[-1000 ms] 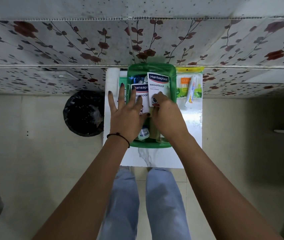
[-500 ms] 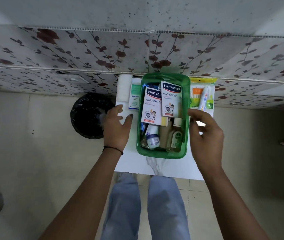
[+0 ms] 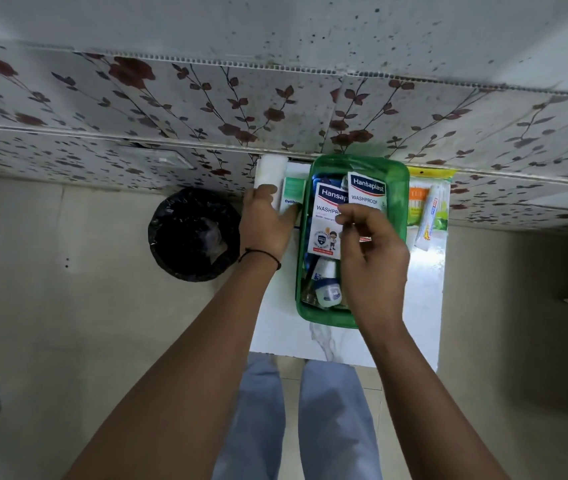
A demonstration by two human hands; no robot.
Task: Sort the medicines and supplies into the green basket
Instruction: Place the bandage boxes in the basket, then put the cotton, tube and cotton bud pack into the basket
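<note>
The green basket (image 3: 398,178) stands on a small white table (image 3: 421,306) against the wall. Two Hansaplast packs lean inside it, the left pack (image 3: 325,220) and the right pack (image 3: 367,190), with a small white jar (image 3: 327,294) and bottles below them. My right hand (image 3: 370,261) is over the basket, thumb and fingers pinched on the lower part of the right pack. My left hand (image 3: 267,225) is left of the basket, closed around the near end of a green-and-white box (image 3: 293,188). A white roll (image 3: 268,169) lies beside that box.
A packet of cotton swabs (image 3: 415,202) and a white tube (image 3: 429,223) lie to the right of the basket. A black-lined bin (image 3: 194,233) stands on the floor left of the table. A floral wall panel runs directly behind the table.
My left hand moved up from the table's left side onto the green-and-white box. My right hand swung from the basket's right side back over it, onto the right Hansaplast pack.
</note>
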